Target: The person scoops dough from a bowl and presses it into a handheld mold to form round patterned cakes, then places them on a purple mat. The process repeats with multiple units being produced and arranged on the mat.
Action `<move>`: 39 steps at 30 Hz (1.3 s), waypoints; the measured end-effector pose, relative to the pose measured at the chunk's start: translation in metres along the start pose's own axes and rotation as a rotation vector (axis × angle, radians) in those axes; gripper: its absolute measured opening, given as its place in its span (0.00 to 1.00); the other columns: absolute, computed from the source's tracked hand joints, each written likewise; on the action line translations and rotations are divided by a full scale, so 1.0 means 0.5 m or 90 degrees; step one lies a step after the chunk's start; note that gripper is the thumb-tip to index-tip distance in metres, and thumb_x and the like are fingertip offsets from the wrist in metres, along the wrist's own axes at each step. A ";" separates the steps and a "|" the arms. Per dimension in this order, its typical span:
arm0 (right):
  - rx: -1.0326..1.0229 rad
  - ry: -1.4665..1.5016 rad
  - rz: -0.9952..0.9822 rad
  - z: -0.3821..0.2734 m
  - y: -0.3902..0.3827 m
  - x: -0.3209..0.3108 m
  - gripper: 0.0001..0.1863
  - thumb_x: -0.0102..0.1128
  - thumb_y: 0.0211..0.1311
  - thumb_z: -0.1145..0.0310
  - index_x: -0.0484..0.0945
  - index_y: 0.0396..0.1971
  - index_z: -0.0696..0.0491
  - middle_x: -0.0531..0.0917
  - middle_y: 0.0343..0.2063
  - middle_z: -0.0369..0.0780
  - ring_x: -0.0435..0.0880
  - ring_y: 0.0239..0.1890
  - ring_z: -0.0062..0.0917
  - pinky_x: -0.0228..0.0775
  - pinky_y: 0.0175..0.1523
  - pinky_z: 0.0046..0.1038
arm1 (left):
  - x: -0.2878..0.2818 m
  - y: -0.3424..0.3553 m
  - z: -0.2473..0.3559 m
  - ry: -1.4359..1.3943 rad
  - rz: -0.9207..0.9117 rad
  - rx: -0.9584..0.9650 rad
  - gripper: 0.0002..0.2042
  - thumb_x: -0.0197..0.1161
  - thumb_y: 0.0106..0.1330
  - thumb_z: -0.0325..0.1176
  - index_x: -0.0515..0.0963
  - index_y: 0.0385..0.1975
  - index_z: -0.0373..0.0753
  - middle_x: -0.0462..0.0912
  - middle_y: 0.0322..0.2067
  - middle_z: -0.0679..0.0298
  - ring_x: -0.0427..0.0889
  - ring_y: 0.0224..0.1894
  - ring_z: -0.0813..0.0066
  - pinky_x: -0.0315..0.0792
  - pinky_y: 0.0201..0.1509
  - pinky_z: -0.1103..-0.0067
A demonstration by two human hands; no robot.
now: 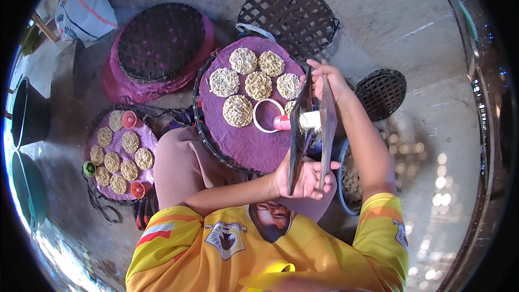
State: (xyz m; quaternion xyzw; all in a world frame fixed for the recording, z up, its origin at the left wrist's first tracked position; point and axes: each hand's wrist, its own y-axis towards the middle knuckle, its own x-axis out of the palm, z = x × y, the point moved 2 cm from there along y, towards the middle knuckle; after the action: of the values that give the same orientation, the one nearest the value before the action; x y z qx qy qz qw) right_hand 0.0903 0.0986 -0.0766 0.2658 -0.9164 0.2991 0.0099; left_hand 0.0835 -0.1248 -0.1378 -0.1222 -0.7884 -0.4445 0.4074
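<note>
In front of me I hold a hand press made of two dark wooden bars (327, 124) with a white cylinder (310, 121) between them. My right hand (334, 82) grips their far ends, while my left hand (304, 178) is around their near ends, palm up. A red tube (281, 123) sticks out at the left side of the press, beside a pale ring (267, 115) lying on the purple cloth of a round tray (227, 130). Several pale coils of noodle-like strands (258, 85) lie on this tray; the press partly hides those at its right.
Left of my knee, a smaller tray (138, 154) carries more coils and red and green round pieces. Dark woven baskets (289, 19) lie at the back, one over purple cloth (121, 84). At right stand a small basket (381, 94) and a basin (346, 205) of pale crumbly stuff.
</note>
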 end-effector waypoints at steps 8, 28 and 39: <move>0.089 -0.180 0.074 -0.020 0.087 0.001 0.28 0.51 0.40 0.68 0.61 0.47 0.55 0.74 0.25 0.47 0.76 0.24 0.35 0.70 0.31 0.36 | -0.005 0.015 0.051 -0.064 -0.056 0.034 0.35 0.44 0.58 0.63 0.68 0.52 0.36 0.69 0.39 0.62 0.67 0.45 0.64 0.63 0.41 0.74; 0.012 -0.220 0.153 -0.014 0.155 0.044 0.39 0.53 0.45 0.29 0.68 0.40 0.53 0.74 0.20 0.41 0.76 0.19 0.29 0.68 0.25 0.28 | -0.027 -0.005 0.113 -0.010 0.103 0.074 0.36 0.37 0.55 0.67 0.73 0.38 0.35 0.71 0.31 0.58 0.68 0.35 0.61 0.62 0.31 0.76; 0.029 -0.254 0.139 0.027 0.101 0.045 0.33 0.53 0.49 0.32 0.70 0.34 0.51 0.73 0.15 0.38 0.75 0.16 0.25 0.67 0.22 0.25 | -0.002 0.001 0.041 -0.017 0.377 0.074 0.36 0.30 0.54 0.70 0.72 0.24 0.39 0.72 0.21 0.60 0.71 0.22 0.62 0.56 0.17 0.81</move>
State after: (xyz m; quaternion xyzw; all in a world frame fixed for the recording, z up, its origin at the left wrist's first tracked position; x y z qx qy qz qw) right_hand 0.0480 0.1143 -0.1112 0.2189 -0.9166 0.2606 -0.2100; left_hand 0.0734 -0.1081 -0.1439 -0.3290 -0.7477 -0.2587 0.5155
